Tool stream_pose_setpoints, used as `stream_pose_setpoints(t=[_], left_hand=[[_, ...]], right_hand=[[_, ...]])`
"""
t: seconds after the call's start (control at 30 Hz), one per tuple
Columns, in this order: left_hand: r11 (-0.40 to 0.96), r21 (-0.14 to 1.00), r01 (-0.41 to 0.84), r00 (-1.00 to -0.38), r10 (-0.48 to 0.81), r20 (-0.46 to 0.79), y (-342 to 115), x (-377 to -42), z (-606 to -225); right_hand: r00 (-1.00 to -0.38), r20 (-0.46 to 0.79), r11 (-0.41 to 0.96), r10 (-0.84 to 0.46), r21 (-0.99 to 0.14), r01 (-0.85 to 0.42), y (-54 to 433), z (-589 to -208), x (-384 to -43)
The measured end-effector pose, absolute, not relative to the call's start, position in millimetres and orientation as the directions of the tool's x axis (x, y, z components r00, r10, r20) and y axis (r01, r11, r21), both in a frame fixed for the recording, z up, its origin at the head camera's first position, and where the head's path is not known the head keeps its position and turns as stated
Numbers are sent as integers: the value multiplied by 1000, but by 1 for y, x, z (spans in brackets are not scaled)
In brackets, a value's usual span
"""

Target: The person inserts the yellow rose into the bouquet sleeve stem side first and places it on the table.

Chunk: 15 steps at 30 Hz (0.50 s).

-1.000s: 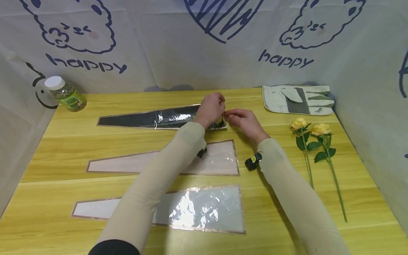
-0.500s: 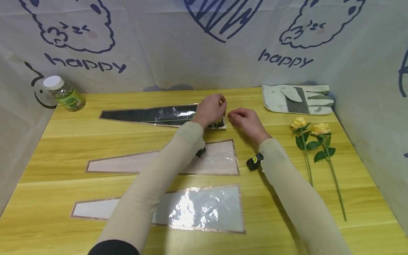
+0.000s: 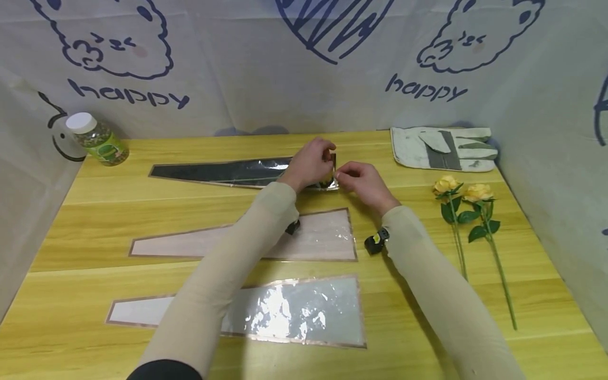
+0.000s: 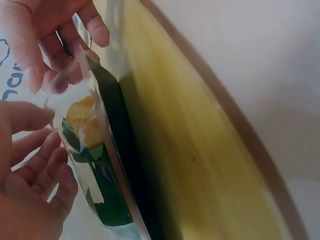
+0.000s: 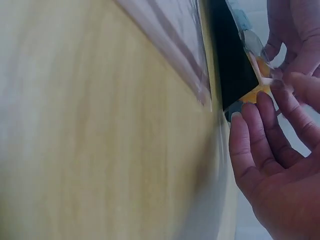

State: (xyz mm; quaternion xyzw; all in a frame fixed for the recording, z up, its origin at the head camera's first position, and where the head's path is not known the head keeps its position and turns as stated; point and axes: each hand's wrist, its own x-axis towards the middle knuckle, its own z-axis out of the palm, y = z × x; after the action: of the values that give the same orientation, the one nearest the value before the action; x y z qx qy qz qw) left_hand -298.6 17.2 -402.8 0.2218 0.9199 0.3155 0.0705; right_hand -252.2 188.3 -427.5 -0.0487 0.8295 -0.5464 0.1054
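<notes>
1. The long, tapering black pouch with a clear plastic front (image 3: 214, 173) is lying across the upper centre of the head view, its narrow end pointing left and its wide end sitting by the hands, probably so that both are reaching its edge easily
2. A yellow rose with dark green leaves (image 4: 87, 120) is showing behind the film at the wide end, its bloom presumably sitting there because the taper is leaving room only for a stem farther left
3. The left hand (image 3: 311, 162) is arching over that end, thumb and forefinger closing narrowly and seemingly pinching the film, while its back is hiding most of the bloom in the head view
4. The right hand (image 3: 366, 182) is pinching the edge at the right-hand corner, likely keeping the film taut; its other fingers are spreading loosely in the right wrist view, where blur is making the exact contact hard to read
5. A tapering pale pink pouch (image 3: 328, 232) and a tapering whitish pouch with a glossy front (image 3: 332, 306) are lying below, centre and lower centre, apparently lining up for tidy access, the left forearm in a beige sleeve (image 3: 237, 253) covering part of each
6. Two long-stemmed yellow roses (image 3: 446, 186) are lying at right, probably keeping within reach, the right forearm in a beige sleeve (image 3: 427, 264) hiding the left stem's lower end
7. A white-and-grey work glove (image 3: 442, 149) is resting upper right, and a clear jar with a white lid and green label (image 3: 104, 145) is standing upper left, its contents staying unclear
</notes>
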Motion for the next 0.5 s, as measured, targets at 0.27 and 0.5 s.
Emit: stream_pose_setpoints(t=[0.27, 0.5], left_hand=[[705, 591, 391, -853, 519, -54, 10, -298, -406], [714, 568, 410, -821, 561, -112, 4, -300, -413]], right_hand=[[-976, -129, 435, -176, -900, 40, 188, -430, -253], [-970, -183, 442, -158, -892, 96, 190, -430, -254]])
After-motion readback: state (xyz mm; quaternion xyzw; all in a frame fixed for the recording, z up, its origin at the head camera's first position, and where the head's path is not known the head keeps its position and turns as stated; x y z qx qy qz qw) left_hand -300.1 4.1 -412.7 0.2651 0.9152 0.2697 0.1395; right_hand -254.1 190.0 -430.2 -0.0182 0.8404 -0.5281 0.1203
